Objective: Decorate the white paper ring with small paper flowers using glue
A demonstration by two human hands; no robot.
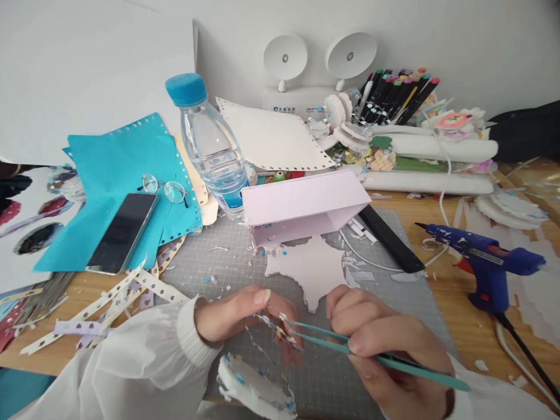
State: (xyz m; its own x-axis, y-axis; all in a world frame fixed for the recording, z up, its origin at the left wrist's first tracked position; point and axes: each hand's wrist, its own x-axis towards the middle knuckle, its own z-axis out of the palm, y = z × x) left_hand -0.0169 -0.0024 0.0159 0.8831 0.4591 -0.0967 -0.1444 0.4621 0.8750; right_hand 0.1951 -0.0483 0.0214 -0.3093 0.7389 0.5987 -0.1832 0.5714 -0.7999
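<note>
My right hand [385, 344] is closed round teal tweezers [332, 341], whose tips point left toward my left hand. My left hand [242, 315] pinches a thin strip of sparkly sequin-like bits [273, 329] that hangs down between the fingers. The tweezer tips meet this strip. Just below, at the table's near edge, lies a white round foam piece [254, 388] dotted with small coloured bits. Both hands hover over a grey cutting mat [227, 262]. A pale pink cut-out shape [312, 265] lies on the mat just beyond my hands.
A folded pale pink card [301, 204] stands behind the cut-out. A water bottle [210, 146], glasses [164, 188], a phone [125, 230] on teal paper [109, 169] lie at left. A blue glue gun [485, 262] rests at right. Markers [398, 93] and white foam rolls [437, 149] fill the back.
</note>
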